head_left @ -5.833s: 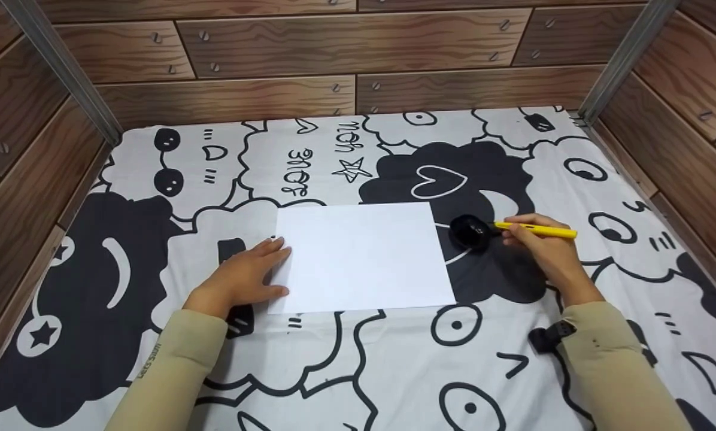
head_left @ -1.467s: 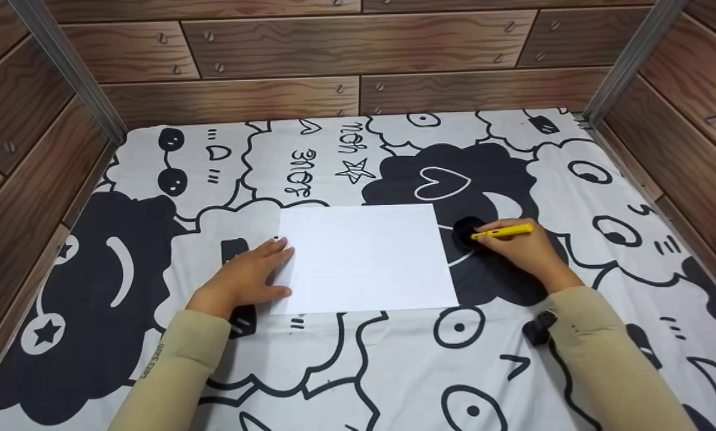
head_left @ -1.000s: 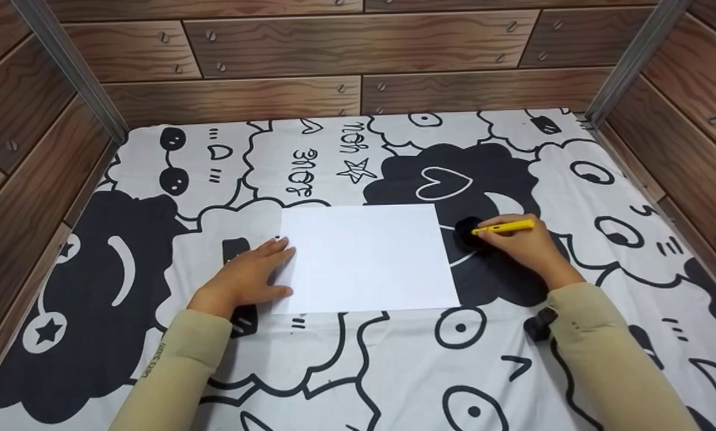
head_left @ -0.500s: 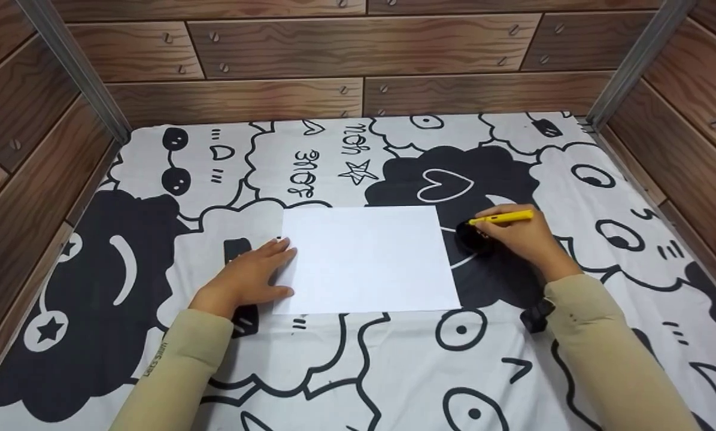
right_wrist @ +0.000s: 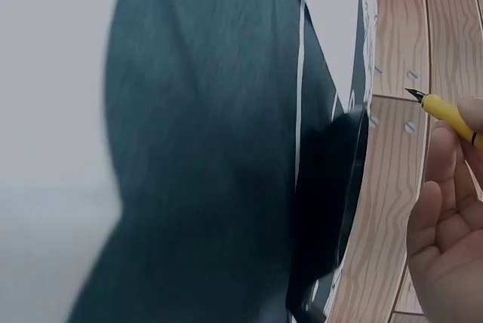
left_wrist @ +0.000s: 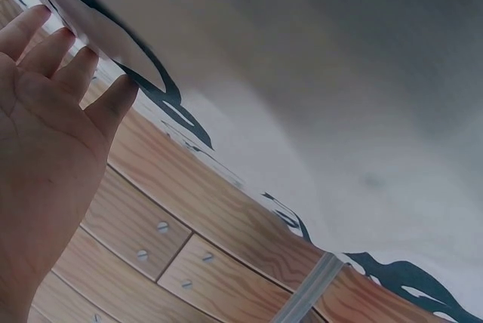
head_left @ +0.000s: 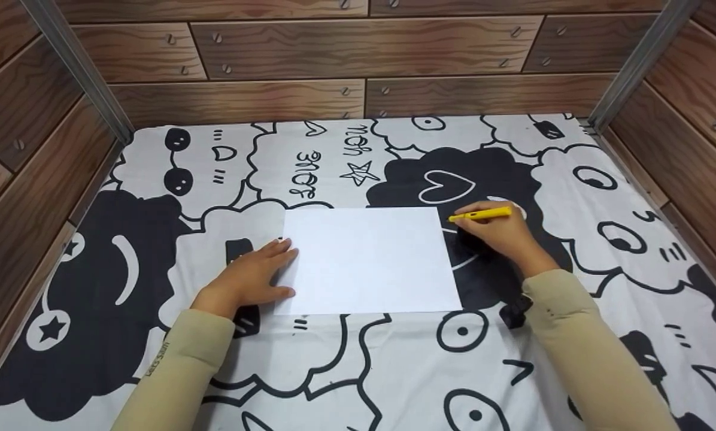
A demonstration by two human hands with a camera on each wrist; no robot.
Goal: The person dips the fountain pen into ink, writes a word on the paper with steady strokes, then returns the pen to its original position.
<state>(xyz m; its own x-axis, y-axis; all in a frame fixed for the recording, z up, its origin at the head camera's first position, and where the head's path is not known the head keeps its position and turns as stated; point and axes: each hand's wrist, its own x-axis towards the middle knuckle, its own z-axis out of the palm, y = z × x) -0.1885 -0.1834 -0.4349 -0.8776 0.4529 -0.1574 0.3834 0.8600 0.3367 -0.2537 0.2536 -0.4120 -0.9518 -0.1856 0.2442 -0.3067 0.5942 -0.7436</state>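
My right hand [head_left: 506,234] pinches a yellow fountain pen [head_left: 487,214]; its dark metal nib [right_wrist: 415,94] shows in the right wrist view. The pen's tip end is just right of a blank white sheet of paper [head_left: 364,260], not over it. Partly hidden below that hand is a black, round, bowl-like container [head_left: 468,242], whose dark side [right_wrist: 328,187] is also seen in the right wrist view. My left hand [head_left: 247,276] rests at the sheet's left edge, fingertips and thumb on the paper, its fingers [left_wrist: 78,74] extended.
A white cloth with black cartoon faces [head_left: 310,371] covers the table. Wood-print panels [head_left: 358,51] stand behind and on both sides, with grey metal strips [head_left: 642,66] at the corners. A black strap-mounted device [head_left: 515,311] sits at the right wrist.
From holding the pen over the black container, my right hand has moved left and slightly away from me, bringing the pen near the sheet's right edge. My left hand stays on the paper.
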